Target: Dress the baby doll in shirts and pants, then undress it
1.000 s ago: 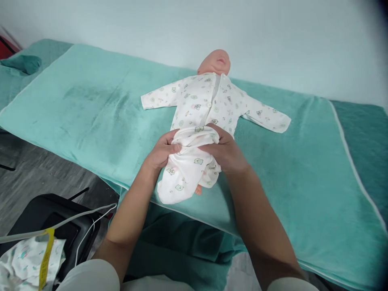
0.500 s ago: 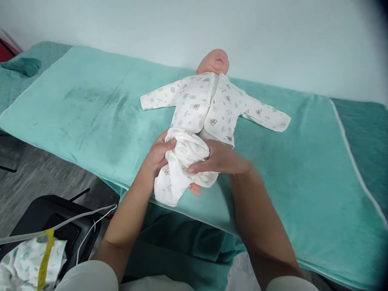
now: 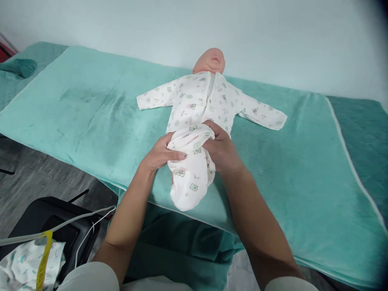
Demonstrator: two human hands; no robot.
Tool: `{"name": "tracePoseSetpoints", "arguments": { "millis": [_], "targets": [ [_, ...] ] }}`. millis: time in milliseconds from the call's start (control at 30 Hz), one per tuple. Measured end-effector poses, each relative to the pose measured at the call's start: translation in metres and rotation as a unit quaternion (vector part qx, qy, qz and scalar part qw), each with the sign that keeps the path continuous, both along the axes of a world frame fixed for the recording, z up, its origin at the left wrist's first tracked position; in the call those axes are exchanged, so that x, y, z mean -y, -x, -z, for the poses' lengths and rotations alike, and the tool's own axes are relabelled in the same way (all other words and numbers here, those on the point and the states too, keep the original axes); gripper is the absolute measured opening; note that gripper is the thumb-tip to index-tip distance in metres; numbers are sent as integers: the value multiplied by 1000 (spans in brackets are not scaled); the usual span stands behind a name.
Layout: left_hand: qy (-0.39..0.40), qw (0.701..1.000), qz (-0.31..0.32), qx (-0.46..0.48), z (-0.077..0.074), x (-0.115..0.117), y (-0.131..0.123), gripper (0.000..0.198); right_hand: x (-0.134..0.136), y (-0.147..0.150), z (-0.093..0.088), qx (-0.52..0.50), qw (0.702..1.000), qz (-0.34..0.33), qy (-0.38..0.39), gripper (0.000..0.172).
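A baby doll (image 3: 212, 60) lies on its back on a teal towel (image 3: 91, 105), head toward the wall. It wears a white printed top (image 3: 200, 101) with both sleeves spread out flat. White printed trousers (image 3: 189, 173) cover its legs and are bunched at the waist. My left hand (image 3: 160, 153) grips the left side of the waistband with its fingers closed. On the right side of the waistband my right hand (image 3: 222, 149) is closed round the cloth in the same way. The doll's feet are hidden inside the trousers.
The towel covers a long padded table against a pale wall. A darker teal cloth (image 3: 18, 66) lies at the far left. Below left stands a black box (image 3: 54, 226) with white cables, a yellow tape and a printed cloth (image 3: 18, 262) on it.
Both hands have pulled the trousers' waistband up toward the doll's waist. The bare foot seen half a second ago is now covered. The trouser legs point straight toward me.
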State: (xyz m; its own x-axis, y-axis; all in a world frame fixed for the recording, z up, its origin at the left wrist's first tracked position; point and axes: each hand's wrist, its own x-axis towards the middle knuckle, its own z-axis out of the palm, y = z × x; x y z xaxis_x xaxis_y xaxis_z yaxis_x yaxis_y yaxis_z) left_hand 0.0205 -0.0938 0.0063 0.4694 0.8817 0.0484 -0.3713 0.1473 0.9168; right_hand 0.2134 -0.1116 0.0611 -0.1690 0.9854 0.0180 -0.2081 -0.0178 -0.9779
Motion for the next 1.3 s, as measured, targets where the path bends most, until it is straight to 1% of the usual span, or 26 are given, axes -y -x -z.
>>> {"name": "tracePoseSetpoints", "arguments": {
  "millis": [133, 233, 300, 367, 433, 500, 600, 667, 700, 733, 800, 867, 933, 967, 1033, 1100, 1167, 1233, 1300],
  "targets": [
    [-26, 999, 16, -17, -1, -2, 1, 72, -1, 2, 1, 52, 998, 29, -17, 16],
    [-43, 999, 23, -24, -5, 0, 0, 75, -1, 4, 0, 73, 996, 40, -31, 21],
    [-38, 999, 26, -29, -8, 3, -1, 76, 0, 5, -1, 89, 994, 47, -40, 25],
    [-17, 1000, 13, -23, -9, 6, -2, 72, 0, 6, -3, 115, 992, 40, -39, 25],
    [14, 1000, -20, 1, -8, 7, -2, 64, 1, 5, -6, 140, 990, 0, -25, 22],
    [41, 997, -60, 34, -6, 7, -3, 59, 1, 3, -12, 175, 982, -73, -13, 24],
    [69, 991, -102, 60, -5, 6, -3, 58, 1, -2, -22, 249, 951, -181, -9, 30],
    [79, 989, -111, 57, -5, 6, -3, 56, 1, -5, -24, 271, 939, -213, -11, 31],
    [81, 989, -113, 52, -5, 7, -3, 55, 2, -7, -22, 262, 941, -215, -11, 30],
    [79, 989, -113, 45, -4, 7, -4, 54, 2, -8, -20, 241, 948, -209, -10, 30],
    [66, 990, -119, 29, -3, 8, -4, 54, 2, -8, -12, 170, 970, -175, 0, 30],
    [47, 991, -126, 7, -2, 9, -5, 56, 3, -7, -2, 95, 988, -118, 12, 31],
    [25, 992, -123, -14, 0, 8, -5, 61, 2, -6, 5, 47, 997, -64, 15, 33],
    [13, 993, -111, -23, -1, 8, -4, 65, 2, -5, 7, 37, 998, -46, 14, 33],
    [-5, 997, -65, -45, -2, 8, -1, 69, 2, -3, 8, 30, 999, -22, 9, 32],
    [-3, 997, -7, -72, -5, 9, 2, 61, 2, -3, 7, 36, 999, -14, 1, 30],
    [13, 995, 24, -92, -6, 10, 4, 49, 2, -2, 4, 50, 999, -13, -10, 31],
    [22, 996, 12, -80, -5, 11, 2, 46, 2, -2, 1, 66, 997, -26, -21, 31],
    [26, 998, -31, -45, -3, 11, -1, 52, 2, -2, -4, 93, 994, -54, -36, 27]
  ]
}}
